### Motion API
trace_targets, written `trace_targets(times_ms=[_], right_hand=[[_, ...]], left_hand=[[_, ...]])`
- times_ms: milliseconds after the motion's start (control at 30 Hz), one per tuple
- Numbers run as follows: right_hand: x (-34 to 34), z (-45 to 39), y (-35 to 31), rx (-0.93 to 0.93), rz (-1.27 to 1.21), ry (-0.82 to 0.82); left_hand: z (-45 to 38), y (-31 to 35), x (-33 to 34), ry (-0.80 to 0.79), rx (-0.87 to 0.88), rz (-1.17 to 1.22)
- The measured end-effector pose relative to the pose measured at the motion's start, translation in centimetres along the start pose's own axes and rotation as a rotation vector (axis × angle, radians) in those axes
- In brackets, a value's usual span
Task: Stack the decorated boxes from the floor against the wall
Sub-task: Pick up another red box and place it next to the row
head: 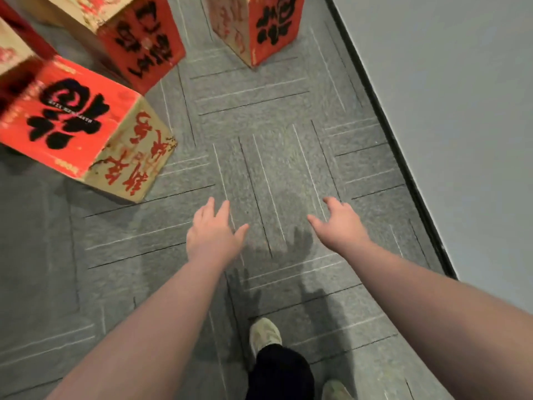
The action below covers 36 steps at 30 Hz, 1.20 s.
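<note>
Left hand (pixel 212 229): ours, reached forward over the carpet floor (pixel 268 168), fingers spread and relaxed, grasping nothing.

Right hand (pixel 340 220): likewise extended, fingers loose and parted, grasping nothing. The two hands are apart with bare carpet between them.

Shoe (pixel 264 336): pale, on the carpet below the hands, with a dark trouser leg (pixel 279 370) over it; a second shoe (pixel 336 391) shows at the bottom edge.

Nearest decorated box (pixel 83 131): red top with black brushwork, tan side with red characters. It sits on the floor toward the left edge, just beyond and left of our left hand, not touched.

Second decorated box (pixel 138 36): behind the first, close to it; whether they touch we cannot tell.

Third decorated box (pixel 259 27): at the top edge, nearer the wall (pixel 461 111), which runs down the right side above a dark skirting strip (pixel 389 116). Whether this box meets the wall we cannot tell.

Fourth box corner (pixel 14 53): partly seen at the far left.

Step in hand, as we judge it: the reach toward a box, with no box lifted. All boxes in view stand singly on the floor, so stacking looks barely begun.

Next move calls for: swinging both hands left, setting one on each opposite side of the nearest box, pressing evenly and lifting it level before carrying it toward the wall.
</note>
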State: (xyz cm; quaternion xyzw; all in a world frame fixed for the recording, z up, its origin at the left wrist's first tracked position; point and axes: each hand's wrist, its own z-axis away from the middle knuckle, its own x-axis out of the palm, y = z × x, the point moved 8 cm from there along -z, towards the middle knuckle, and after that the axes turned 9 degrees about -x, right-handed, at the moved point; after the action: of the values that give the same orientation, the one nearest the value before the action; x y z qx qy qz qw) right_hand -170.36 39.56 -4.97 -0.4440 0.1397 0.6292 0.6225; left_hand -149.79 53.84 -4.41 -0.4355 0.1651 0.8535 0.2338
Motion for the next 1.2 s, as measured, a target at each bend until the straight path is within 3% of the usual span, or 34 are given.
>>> trace_targets(times_ms=[300, 633, 1000, 1200], right_hand=[[3.0, -12.3, -17.7, -0.159, 0.068, -0.148], [4.2, -23.3, -36.0, -0.369, 0.226, -0.228], [9.5, -30.1, -53.3, -0.487, 0.307, -0.216], [14.3, -30.6, -58.3, -0.532, 0.319, -0.230]], left_hand=[[-12.3, -8.0, -8.6, -0.022, -0.193, 0.072], [-23.6, -18.7, -16.5, 0.075, -0.431, 0.274], [-32.9, -30.1, -20.6, 0.136, -0.553, 0.415], [-34.6, -36.6, -19.5, 0.215, -0.647, 0.526]])
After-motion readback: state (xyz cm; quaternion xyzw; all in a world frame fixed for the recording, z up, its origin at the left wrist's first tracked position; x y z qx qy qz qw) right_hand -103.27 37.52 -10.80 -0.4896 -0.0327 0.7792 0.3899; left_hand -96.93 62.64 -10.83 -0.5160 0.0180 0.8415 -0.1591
